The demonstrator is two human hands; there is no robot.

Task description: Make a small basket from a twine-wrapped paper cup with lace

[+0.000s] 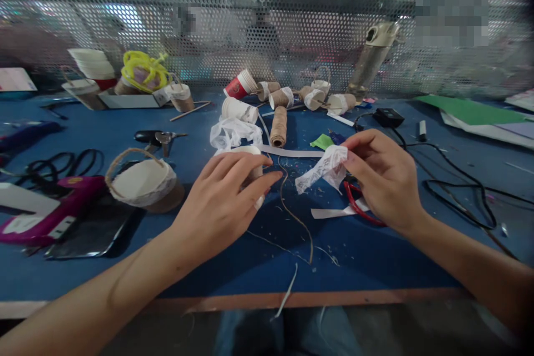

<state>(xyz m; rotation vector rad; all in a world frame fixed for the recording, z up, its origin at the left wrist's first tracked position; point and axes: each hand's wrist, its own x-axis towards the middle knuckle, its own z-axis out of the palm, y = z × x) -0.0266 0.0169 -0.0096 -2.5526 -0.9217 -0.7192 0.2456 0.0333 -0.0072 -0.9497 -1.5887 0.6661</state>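
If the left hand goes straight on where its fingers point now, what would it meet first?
Likely the white lace held by the right hand. A thin twine strand crosses the line sooner, but seems lower, on the table; depth is unclear.

Open room: front edge of bench (375,270), between forearms (137,270), one white strip (288,293) overhanging. Gap between left hand (227,192) and right hand (381,178) narrowed by lace (323,169), loose twine (307,228) below. Back edge blocked: mesh screen (308,28), cups (240,110), spool (278,128). Toward left edge: glue gun (79,189), handled cup (167,200). Toward right: corded adapter (389,117).
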